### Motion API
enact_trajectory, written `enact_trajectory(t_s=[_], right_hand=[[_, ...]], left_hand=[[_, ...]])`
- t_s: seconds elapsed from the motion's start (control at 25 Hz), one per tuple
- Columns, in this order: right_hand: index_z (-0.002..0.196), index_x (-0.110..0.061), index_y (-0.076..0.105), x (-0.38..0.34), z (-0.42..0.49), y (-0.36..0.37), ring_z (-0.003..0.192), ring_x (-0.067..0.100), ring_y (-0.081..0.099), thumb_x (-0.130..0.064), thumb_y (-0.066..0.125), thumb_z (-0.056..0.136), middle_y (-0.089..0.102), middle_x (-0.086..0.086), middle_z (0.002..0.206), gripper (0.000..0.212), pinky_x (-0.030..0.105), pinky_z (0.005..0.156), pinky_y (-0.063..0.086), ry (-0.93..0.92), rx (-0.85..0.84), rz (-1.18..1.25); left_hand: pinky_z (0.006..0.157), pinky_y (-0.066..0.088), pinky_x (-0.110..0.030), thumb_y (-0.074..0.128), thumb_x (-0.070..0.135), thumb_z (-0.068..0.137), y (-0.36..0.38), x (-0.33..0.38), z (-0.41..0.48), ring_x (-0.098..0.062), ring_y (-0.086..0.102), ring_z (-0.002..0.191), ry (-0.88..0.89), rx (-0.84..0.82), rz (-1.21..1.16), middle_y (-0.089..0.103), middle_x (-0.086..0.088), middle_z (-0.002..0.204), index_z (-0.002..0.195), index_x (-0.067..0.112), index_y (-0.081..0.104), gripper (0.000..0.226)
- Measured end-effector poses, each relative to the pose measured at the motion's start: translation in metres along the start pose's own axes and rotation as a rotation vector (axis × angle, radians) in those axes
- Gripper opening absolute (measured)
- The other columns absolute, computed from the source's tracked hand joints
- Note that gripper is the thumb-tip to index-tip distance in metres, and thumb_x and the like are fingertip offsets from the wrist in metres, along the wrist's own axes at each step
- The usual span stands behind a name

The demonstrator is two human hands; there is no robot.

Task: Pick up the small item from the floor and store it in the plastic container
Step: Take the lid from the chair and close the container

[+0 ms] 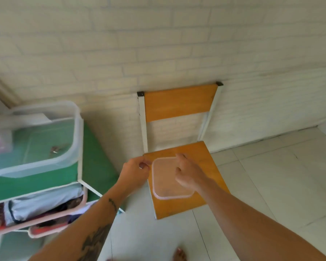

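Translucent pinkish plastic container (170, 178), rounded-square, lid apparently on, sits flat on the orange wooden chair seat (205, 194). Left hand (135, 173) just left of its far-left corner, thumb and fingertips pinched together; possibly on the lid's corner tab or on the small item, can't tell which. Right hand (189, 174) hovers over the container's far-right part, fingers loosely curled, nothing visibly held. Small item itself not discernible. Handling guess: container is light, thin-walled, flexes under squeeze, smooth and likely to slide on the seat. Best hold: pin the lid or rim with the right hand, peel from the corner with the left.
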State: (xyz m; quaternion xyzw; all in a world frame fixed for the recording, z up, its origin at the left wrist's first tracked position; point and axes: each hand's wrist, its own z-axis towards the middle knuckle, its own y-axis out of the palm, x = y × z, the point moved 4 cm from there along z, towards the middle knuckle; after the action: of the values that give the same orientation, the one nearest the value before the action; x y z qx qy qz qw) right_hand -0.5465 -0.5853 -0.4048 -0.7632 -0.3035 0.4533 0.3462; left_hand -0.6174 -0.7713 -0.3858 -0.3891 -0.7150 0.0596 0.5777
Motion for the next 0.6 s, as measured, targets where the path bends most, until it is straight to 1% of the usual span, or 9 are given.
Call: enact_trajectory(t_s=[0.04,0.12,0.2,0.24,0.32,0.4,0.48,0.52,0.6], right_hand=[[0.151,-0.020,0.027,0.016,0.003,0.007,0.137,0.028,0.038,-0.019,0.042,0.095,0.031,0.002,0.153,0.058,0.039,0.104,0.041,0.019,-0.020,-0.005],[0.152,-0.020,0.026,0.043,0.013,0.022,0.135,0.028,0.041,-0.019,0.043,0.095,0.032,0.003,0.154,0.060,0.040,0.103,0.042,0.067,-0.052,-0.016],[0.154,-0.018,0.022,0.066,0.026,0.040,0.135,0.027,0.040,-0.019,0.044,0.096,0.030,0.005,0.155,0.062,0.042,0.106,0.041,0.107,-0.081,-0.018],[0.154,-0.018,0.022,0.077,0.033,0.050,0.135,0.026,0.040,-0.019,0.045,0.095,0.031,0.005,0.154,0.063,0.042,0.107,0.041,0.120,-0.090,-0.017],[0.154,-0.018,0.022,0.098,0.050,0.070,0.135,0.026,0.040,-0.019,0.046,0.095,0.033,0.006,0.153,0.064,0.041,0.108,0.041,0.140,-0.102,-0.017],[0.153,-0.018,0.022,0.119,0.069,0.092,0.135,0.027,0.039,-0.018,0.048,0.094,0.032,0.007,0.152,0.064,0.040,0.108,0.041,0.167,-0.111,-0.005],[0.153,-0.020,0.022,0.135,0.085,0.109,0.136,0.028,0.037,-0.018,0.048,0.094,0.029,0.007,0.153,0.064,0.041,0.108,0.041,0.201,-0.110,0.015],[0.152,-0.021,0.022,0.143,0.092,0.117,0.137,0.029,0.035,-0.019,0.048,0.094,0.026,0.006,0.154,0.063,0.042,0.107,0.041,0.226,-0.105,0.027],[0.151,-0.024,0.021,0.157,0.104,0.132,0.136,0.032,0.032,-0.020,0.047,0.094,0.022,0.005,0.153,0.062,0.044,0.105,0.041,0.284,-0.099,0.057]], left_hand=[[0.070,0.054,-0.022,0.043,0.007,0.086,0.014,-0.007,0.006,-0.022,0.071,0.078,-0.048,-0.011,-0.010,0.074,-0.002,0.092,0.091,0.026,0.071,0.034],[0.062,0.051,-0.017,0.042,0.005,0.086,0.040,-0.023,0.021,-0.019,0.070,0.077,-0.131,-0.022,-0.036,0.074,-0.004,0.096,0.092,0.025,0.070,0.035],[0.053,0.041,-0.010,0.041,0.005,0.088,0.065,-0.041,0.040,-0.010,0.065,0.073,-0.205,-0.026,-0.028,0.071,-0.002,0.103,0.098,0.025,0.070,0.036],[0.053,0.039,-0.009,0.041,0.007,0.090,0.076,-0.050,0.048,-0.007,0.061,0.072,-0.236,-0.028,-0.027,0.069,-0.001,0.107,0.104,0.024,0.069,0.036],[0.060,0.040,-0.012,0.043,0.007,0.090,0.097,-0.071,0.066,-0.010,0.058,0.081,-0.287,-0.035,-0.042,0.063,-0.002,0.118,0.119,0.022,0.064,0.039],[0.071,0.043,-0.018,0.048,0.006,0.087,0.121,-0.093,0.084,-0.015,0.055,0.102,-0.313,-0.053,-0.046,0.054,-0.003,0.134,0.132,0.023,0.055,0.049],[0.078,0.046,-0.024,0.051,0.005,0.086,0.140,-0.109,0.098,-0.021,0.050,0.120,-0.321,-0.076,-0.026,0.041,-0.003,0.146,0.142,0.026,0.045,0.060],[0.084,0.048,-0.027,0.051,0.005,0.085,0.149,-0.116,0.105,-0.023,0.047,0.126,-0.319,-0.087,-0.002,0.036,-0.002,0.150,0.146,0.026,0.040,0.065],[0.098,0.048,-0.035,0.052,0.007,0.085,0.167,-0.131,0.118,-0.025,0.041,0.133,-0.318,-0.110,0.059,0.030,-0.001,0.153,0.150,0.026,0.032,0.071]])
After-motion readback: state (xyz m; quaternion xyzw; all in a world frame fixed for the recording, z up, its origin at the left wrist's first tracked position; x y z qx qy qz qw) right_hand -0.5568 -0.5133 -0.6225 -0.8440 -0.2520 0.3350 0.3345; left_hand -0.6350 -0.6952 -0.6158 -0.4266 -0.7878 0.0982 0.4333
